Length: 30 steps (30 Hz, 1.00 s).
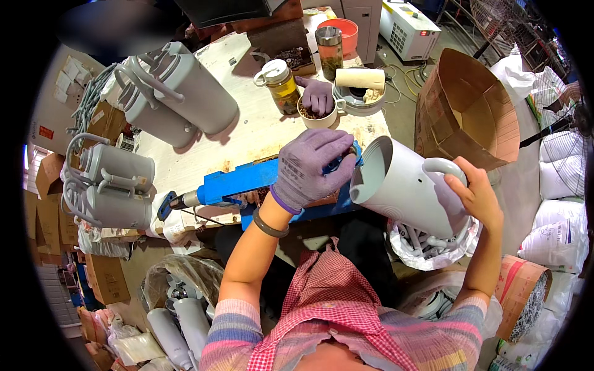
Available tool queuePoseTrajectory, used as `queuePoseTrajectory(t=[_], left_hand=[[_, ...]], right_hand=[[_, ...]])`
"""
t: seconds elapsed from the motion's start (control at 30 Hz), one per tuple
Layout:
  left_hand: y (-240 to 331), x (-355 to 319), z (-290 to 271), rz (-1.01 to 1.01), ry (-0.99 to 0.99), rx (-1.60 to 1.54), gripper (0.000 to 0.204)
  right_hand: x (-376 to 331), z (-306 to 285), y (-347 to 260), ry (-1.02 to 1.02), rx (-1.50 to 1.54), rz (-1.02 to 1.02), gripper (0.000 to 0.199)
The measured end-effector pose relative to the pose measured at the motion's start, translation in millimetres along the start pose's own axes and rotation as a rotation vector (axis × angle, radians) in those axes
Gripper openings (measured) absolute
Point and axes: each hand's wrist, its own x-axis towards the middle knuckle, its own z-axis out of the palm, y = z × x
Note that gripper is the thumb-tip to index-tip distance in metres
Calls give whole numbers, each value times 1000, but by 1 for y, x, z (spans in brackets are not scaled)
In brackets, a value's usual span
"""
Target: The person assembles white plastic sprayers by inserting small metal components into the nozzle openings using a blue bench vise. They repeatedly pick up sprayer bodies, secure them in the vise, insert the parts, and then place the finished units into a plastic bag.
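Note:
My right hand (475, 193), bare, grips the curved handle of a grey plastic jug body (402, 185). The jug lies tilted, its wide open mouth facing the blue fixture, and a small dark hole shows in its wall by the handle. Over the right end of the long blue metal fixture (238, 181) on the table edge, my left hand (311, 170) wears a purple-grey glove. Its fingers and thumb curl around a small dark piece there, close to the jug's mouth; what that piece is, I cannot make out.
Grey jugs with handles (201, 93) stand at the table's left. A cup of small parts (318, 119) with a purple glove in it, a lidded jar (279, 86) and a tumbler (329, 52) stand behind. Below the jug is a bag of grey handles (427, 244); a cardboard box (464, 114) stands right.

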Motion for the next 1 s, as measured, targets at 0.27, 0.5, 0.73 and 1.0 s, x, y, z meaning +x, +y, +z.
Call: queuePoseTrajectory(t=[0.27,0.5,0.73,1.0], left_hand=[[12,-17,3,-465,181,-465,49],[28,-39,-10,-855,73,-638,39],[23,-41,9,-1012,60,-628,53],[19,-48,17,-887,139,-606,45]], right_hand=[[63,-15,-61,-16,-202,-207,39],[105,15,-124,-83,-342,-353,49],[113,32,-123,-54,-395,-450,49],[123,44,-128,-26,-480,-494,58]])
